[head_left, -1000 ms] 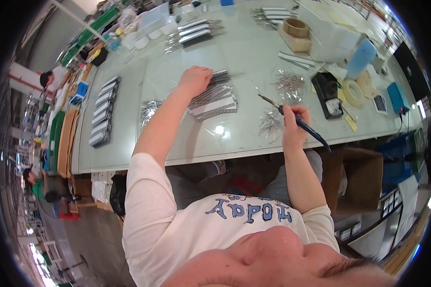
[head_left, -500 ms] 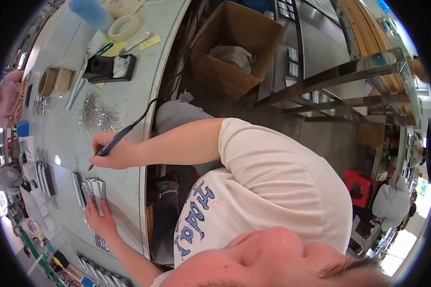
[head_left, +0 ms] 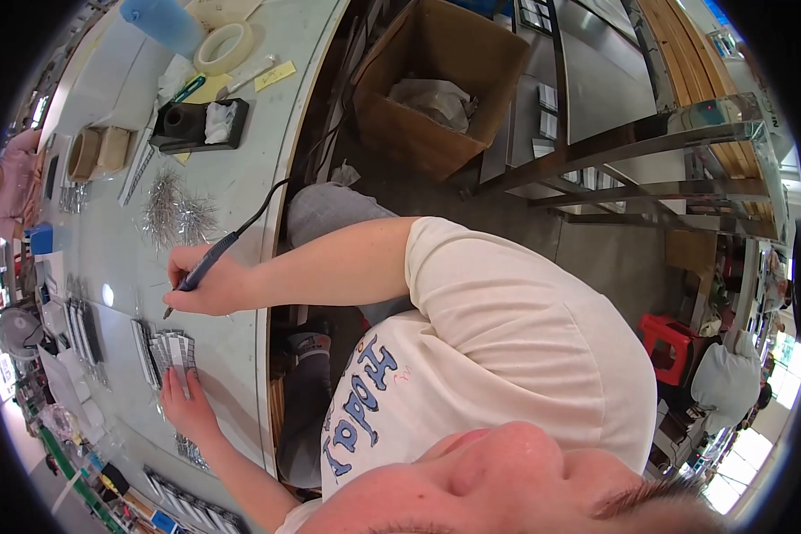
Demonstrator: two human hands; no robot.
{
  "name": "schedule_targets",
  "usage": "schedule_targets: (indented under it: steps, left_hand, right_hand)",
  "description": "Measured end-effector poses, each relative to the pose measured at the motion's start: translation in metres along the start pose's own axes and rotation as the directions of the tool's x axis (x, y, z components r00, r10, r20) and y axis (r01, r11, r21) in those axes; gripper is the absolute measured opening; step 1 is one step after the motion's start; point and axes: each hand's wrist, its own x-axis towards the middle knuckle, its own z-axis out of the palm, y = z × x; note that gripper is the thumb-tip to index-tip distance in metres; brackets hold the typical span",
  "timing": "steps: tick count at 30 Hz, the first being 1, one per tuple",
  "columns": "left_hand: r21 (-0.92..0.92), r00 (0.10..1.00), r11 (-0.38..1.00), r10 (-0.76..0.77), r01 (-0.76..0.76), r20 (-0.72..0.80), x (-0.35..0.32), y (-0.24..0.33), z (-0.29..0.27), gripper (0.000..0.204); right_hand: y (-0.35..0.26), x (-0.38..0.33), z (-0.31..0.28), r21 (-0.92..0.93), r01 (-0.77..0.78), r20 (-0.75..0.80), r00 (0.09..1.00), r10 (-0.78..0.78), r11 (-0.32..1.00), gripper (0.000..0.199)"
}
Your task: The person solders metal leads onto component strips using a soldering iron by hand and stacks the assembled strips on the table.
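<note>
My right hand [head_left: 215, 287] is closed around the dark blue handle of a soldering iron [head_left: 206, 264], with its tip pointing down just above the table. From the handle a dark cord runs back over the table edge. Close to the tip lies a fanned row of narrow grey and white strips [head_left: 171, 343]. At the near end of this row, my left hand [head_left: 191, 411] has its fingers closed on one strip. Beyond my right hand are two tufts of thin silvery wires [head_left: 162, 212]. More dark strips [head_left: 82, 331] lie farther across the table.
A black stand [head_left: 182, 127] with a white wad, a tape roll [head_left: 224, 48] and a blue container [head_left: 160, 24] stand on the table [head_left: 258, 116]. Beside the table are a cardboard box [head_left: 392, 133] and a metal rack [head_left: 614, 135]. Another person's arm [head_left: 16, 187] shows across the table.
My left fingers have shifted slightly over the strip. The soldering iron stays almost in place in my right hand, and the whole view has moved a little.
</note>
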Motion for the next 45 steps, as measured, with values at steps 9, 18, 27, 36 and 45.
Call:
schedule_targets:
  steps: [9, 18, 27, 36, 45]
  left_hand:
    - [0.021, 0.995, 0.997, 0.072, -0.070, -0.064, -0.003, 0.004, -0.003, 0.034]
    - [0.037, 0.992, 0.993, 0.113, -0.111, -0.060, -0.004, -0.001, -0.001, 0.034]
    - [0.014, 0.979, 0.989, 0.146, -0.146, -0.144, 0.007, -0.004, 0.006, 0.028]
    - [-0.030, 0.955, 0.994, 0.090, -0.103, -0.283, -0.012, -0.001, -0.017, 0.033]
    - [-0.137, 0.961, 0.984, 0.071, -0.111, -0.265, -0.032, 0.026, -0.040, 0.036]
  right_hand:
    - [0.001, 0.001, 0.002, -0.040, 0.013, 0.000, 1.000, -0.013, 0.999, 0.025]
    - [0.004, 0.000, 0.003, -0.017, 0.035, -0.030, 0.999, -0.035, 0.999, 0.025]
    - [0.009, 0.012, -0.003, -0.288, 0.091, -0.016, 0.995, -0.100, 0.953, 0.025]
    - [-0.004, 0.001, 0.007, 0.075, 0.000, -0.020, 1.000, 0.001, 0.997, 0.020]
    - [0.001, 0.012, -0.001, 0.180, -0.066, -0.063, 0.995, 0.078, 0.981, 0.018]
